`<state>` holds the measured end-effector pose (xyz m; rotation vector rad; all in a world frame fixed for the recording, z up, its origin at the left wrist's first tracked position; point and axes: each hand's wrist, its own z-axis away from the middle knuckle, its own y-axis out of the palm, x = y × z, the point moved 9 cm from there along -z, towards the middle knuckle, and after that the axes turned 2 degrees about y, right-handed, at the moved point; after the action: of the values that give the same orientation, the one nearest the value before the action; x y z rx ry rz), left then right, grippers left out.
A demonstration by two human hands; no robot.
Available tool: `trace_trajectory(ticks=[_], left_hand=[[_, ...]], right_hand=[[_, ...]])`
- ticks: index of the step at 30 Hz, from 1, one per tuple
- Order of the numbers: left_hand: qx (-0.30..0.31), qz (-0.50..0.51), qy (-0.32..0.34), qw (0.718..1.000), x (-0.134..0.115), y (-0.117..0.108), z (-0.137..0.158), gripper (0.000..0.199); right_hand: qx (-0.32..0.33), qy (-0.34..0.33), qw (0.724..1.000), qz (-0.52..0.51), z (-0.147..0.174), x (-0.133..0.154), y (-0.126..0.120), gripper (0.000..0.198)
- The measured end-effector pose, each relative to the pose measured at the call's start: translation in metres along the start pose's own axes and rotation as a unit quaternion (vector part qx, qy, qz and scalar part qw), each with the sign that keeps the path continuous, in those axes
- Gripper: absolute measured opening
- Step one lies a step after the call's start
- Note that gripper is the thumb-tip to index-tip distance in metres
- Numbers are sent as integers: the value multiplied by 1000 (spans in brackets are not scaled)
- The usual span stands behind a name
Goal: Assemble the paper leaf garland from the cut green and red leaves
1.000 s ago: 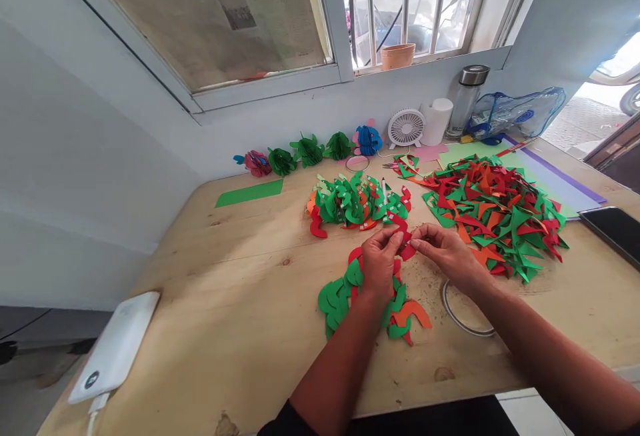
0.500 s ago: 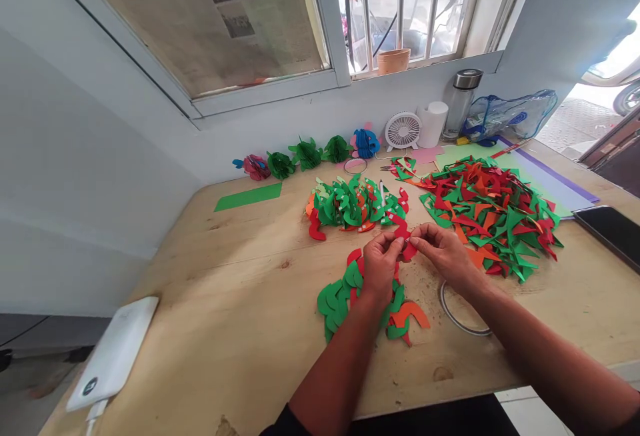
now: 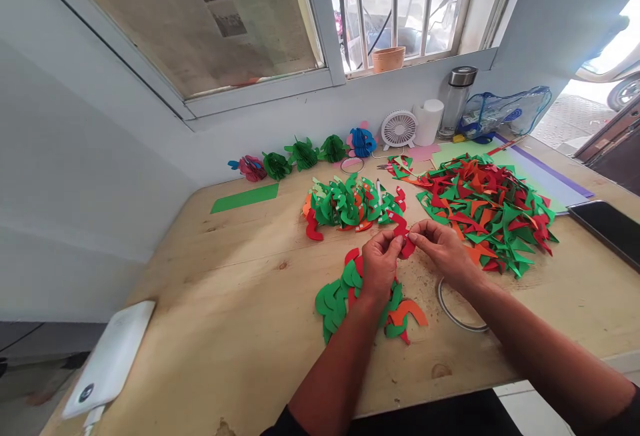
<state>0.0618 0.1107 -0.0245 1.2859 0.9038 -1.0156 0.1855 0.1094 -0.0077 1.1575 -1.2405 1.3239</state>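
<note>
My left hand (image 3: 381,259) pinches a curved red paper piece (image 3: 400,226) between thumb and fingers. From the other side, my right hand (image 3: 436,247) has its fingertips closed on the same piece's right edge. Under and around my left wrist lies a pile of green, red and orange curved paper pieces (image 3: 332,303). Just beyond my hands is a bunch of curved green, orange and red paper pieces (image 3: 345,201), several bearing small white squares. Right of my right hand spreads a heap of pointed green, red and orange paper scraps (image 3: 493,213).
A roll of tape or ring (image 3: 450,316) lies beneath my right forearm. Paper ornaments (image 3: 303,154), a white fan (image 3: 399,129) and a glass bottle (image 3: 454,106) line the wall. A phone (image 3: 607,229) rests at the right; a white power bank (image 3: 113,359) sits at the left edge.
The view has shifted slightly, moving the whole scene a little left. Both hands stay on the red paper piece with almost no change in grip.
</note>
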Motion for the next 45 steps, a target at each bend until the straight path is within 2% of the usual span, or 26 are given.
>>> trace_trajectory(ticks=[25,31,36,45], left_hand=[[25,22,8,999,3,4,-1,13],[19,10,14,1000,5,2,-1,16],[23,-6,27,999,4,1,-1,17],[7,-42,42,998,0,-1,0,16]], right_hand=[[-20,-22,999,37,2,7,-1,22],[-33,-31,998,34,4,14,0,21],[-47,-33,996,69,6,20,-2,22],[-48,-35,995,85,7,18,0,23]])
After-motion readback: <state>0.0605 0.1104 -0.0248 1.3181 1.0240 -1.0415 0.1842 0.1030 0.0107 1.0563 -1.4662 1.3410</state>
